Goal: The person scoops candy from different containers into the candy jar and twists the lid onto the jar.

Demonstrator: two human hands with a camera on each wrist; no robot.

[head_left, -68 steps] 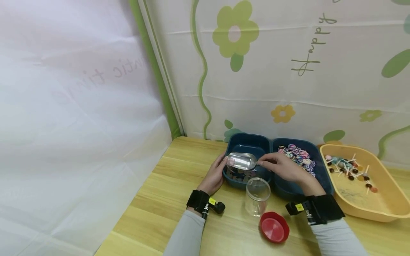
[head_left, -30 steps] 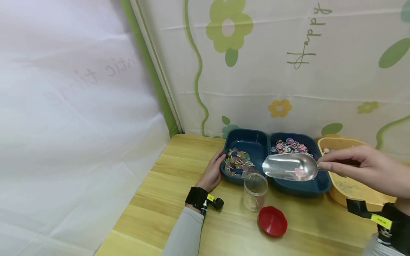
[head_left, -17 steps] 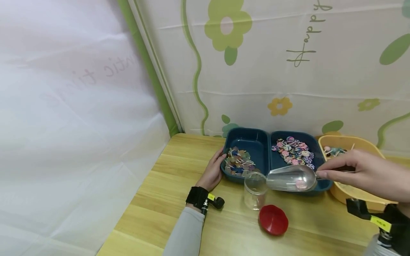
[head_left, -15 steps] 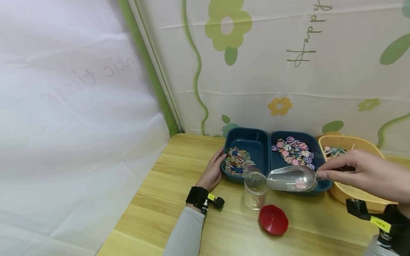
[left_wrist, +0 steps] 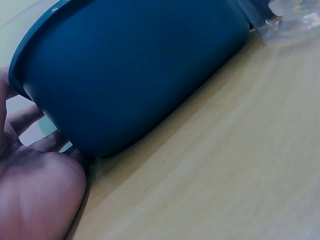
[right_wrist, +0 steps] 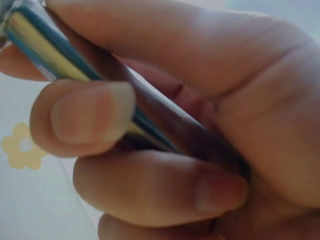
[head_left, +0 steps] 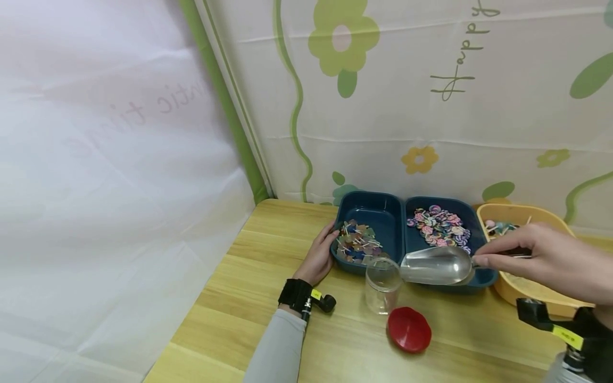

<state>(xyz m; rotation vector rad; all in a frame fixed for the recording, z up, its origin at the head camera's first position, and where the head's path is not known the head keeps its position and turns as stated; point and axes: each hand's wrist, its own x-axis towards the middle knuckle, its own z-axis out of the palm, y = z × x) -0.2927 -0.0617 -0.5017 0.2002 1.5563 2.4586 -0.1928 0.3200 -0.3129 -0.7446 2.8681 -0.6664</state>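
My right hand holds the handle of a metal scoop, thumb and fingers wrapped round the handle in the right wrist view. The scoop's mouth is right at the rim of a clear jar, and no candy shows in its bowl. My left hand grips the left side of a dark blue bin, fingers at its rim; the left wrist view shows the palm low beside the bin's wall. Small square lollipops lie in that bin.
A second blue bin holds swirl lollipops. Right of it, a yellow bin with more lollipops is partly hidden by my right hand. A red lid lies on the wooden table in front of the jar.
My right hand has carried the scoop from above the left bin rightward, then down to the jar. The pink lollipop has left the scoop's bowl. My left hand has stayed at the bin.
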